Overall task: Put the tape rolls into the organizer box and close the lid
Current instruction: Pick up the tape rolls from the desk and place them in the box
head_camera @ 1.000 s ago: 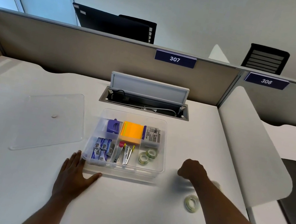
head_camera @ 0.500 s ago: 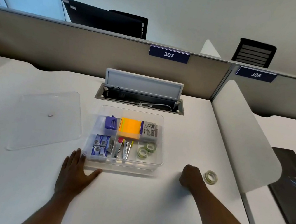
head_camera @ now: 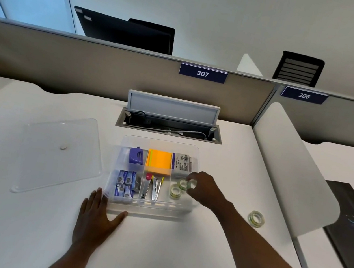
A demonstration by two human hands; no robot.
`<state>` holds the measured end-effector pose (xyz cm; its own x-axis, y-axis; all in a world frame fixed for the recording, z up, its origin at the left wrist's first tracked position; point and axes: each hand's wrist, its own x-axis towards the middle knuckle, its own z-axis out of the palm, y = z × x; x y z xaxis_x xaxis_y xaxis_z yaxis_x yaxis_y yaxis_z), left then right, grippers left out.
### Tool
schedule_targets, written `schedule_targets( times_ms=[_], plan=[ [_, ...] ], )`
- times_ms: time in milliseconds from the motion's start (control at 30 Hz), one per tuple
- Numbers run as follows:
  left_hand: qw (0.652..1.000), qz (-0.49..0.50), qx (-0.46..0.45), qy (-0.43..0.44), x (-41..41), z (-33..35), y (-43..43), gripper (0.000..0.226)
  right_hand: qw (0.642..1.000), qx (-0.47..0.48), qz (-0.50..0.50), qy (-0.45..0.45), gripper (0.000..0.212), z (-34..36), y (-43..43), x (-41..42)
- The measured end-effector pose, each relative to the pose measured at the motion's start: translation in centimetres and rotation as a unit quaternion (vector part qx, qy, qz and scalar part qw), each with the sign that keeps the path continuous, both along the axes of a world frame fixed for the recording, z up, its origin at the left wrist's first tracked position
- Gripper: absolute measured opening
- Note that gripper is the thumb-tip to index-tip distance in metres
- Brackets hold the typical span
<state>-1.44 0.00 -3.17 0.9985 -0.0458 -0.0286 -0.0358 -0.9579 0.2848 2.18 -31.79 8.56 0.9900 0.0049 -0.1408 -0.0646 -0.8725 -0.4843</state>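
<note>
The clear organizer box [head_camera: 123,144] sits open at the desk's middle, with stationery in its compartments. Two tape rolls [head_camera: 175,191] lie in its front right compartment. My right hand [head_camera: 203,190] hovers over that compartment, fingertips pinching a third tape roll [head_camera: 191,184]. One more tape roll [head_camera: 256,218] lies on the desk to the right of the box. My left hand [head_camera: 95,218] rests flat on the desk, fingers spread, touching the box's front left corner. The clear lid [head_camera: 59,154] lies flat to the left of the box.
An open cable hatch [head_camera: 169,128] lies behind the box. A white curved divider [head_camera: 293,170] stands at the right, with a black folder [head_camera: 351,226] beyond it. Beige partitions close off the back.
My right hand took a tape roll from the desk at the right and carried it left over the box's front right compartment. My left hand stayed in place.
</note>
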Motion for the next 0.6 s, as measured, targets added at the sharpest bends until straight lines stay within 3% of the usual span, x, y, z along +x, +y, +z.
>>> schedule_targets(
  times_ms=[133,267,333,500,600],
  plan=[
    [1.000,-0.001,-0.002,0.003,0.0,0.0,0.0,0.102,0.998,0.039,0.005,0.041,0.038,-0.7,0.7,0.2],
    [1.000,-0.001,-0.004,0.002,0.1,0.1,-0.1,0.104,0.984,0.016,-0.145,-0.105,0.033,-1.4,-0.5,0.1],
    [1.000,-0.001,-0.004,0.000,0.1,0.1,-0.1,0.104,0.962,0.007,-0.242,-0.129,0.033,-1.5,-1.9,-0.3],
    [1.000,-0.001,0.005,-0.004,0.1,-0.2,-0.1,0.099,0.925,-0.125,-0.358,-0.005,0.044,-3.7,-6.5,-3.0],
    [1.000,0.000,0.005,-0.009,0.1,-0.3,0.0,0.095,0.904,-0.136,-0.397,0.082,0.060,-5.4,-8.6,-4.9]
  ],
)
